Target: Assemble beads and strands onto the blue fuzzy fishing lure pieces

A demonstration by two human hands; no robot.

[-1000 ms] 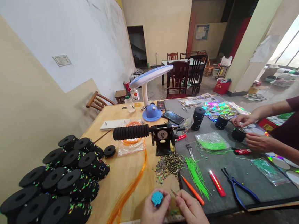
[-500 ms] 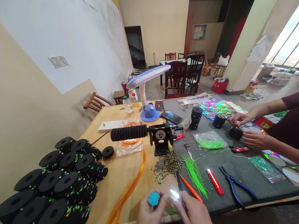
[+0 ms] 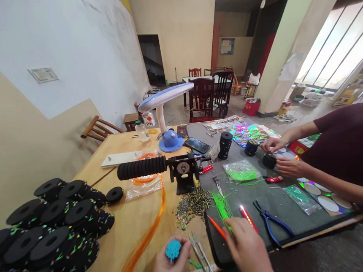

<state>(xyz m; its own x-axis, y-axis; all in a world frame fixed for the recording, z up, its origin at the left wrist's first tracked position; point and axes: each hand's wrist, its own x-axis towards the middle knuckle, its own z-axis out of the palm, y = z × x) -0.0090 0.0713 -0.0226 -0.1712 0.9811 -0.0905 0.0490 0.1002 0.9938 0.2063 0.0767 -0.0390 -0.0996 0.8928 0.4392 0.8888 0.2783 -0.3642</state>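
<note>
My left hand [image 3: 170, 264], low in the middle, is closed around a bundle of thin turquoise strands [image 3: 173, 250], whose cut ends face up. Metal snips [image 3: 201, 255] lie on the wood just right of it. My right hand [image 3: 246, 244] reaches over the dark mat, its fingertips at the lower end of the green strands [image 3: 222, 206]; whether they grip any is hidden. An orange pen-like tool [image 3: 216, 228] lies by its thumb, and a red knife [image 3: 248, 218] lies beyond its knuckles. Small beads [image 3: 196, 203] are heaped above the snips.
Black foam spools [image 3: 53, 213] are stacked at left. A black winding device [image 3: 183, 169] and a blue lamp [image 3: 170, 140] stand mid-table. Orange strands [image 3: 146, 245] trail forward. Blue pliers [image 3: 273, 223] lie at right, near another person's hands [image 3: 287, 167] at a black spool.
My right hand has moved right, from beside my left hand to the green strands. The shiny snips now lie on the table. The view has shifted right.
</note>
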